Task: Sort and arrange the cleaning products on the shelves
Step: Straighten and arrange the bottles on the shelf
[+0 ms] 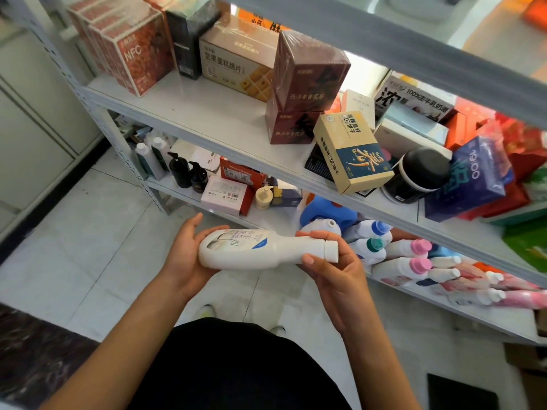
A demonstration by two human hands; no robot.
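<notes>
I hold a white cleaner bottle (260, 250) sideways in front of the lower shelf (461, 315), its white cap pointing right. My left hand (189, 255) cups the bottle's base, fingers curved around it. My right hand (334, 270) grips the neck just below the cap, thumb on the near side. Behind the cap, several cleaning bottles lie on the lower shelf: white ones with pink caps (418, 266), one with a teal cap (374, 245), one with a blue cap (380, 227), and a blue jug (328, 211).
The middle shelf (207, 113) carries snack and tea boxes, a blue-and-cream box (352, 155) overhanging its edge, and a black-lidded jar (420, 176). Dark pump bottles (189, 173), a cream pump bottle (264, 196) and small boxes stand at the lower shelf's left. White tile floor lies below.
</notes>
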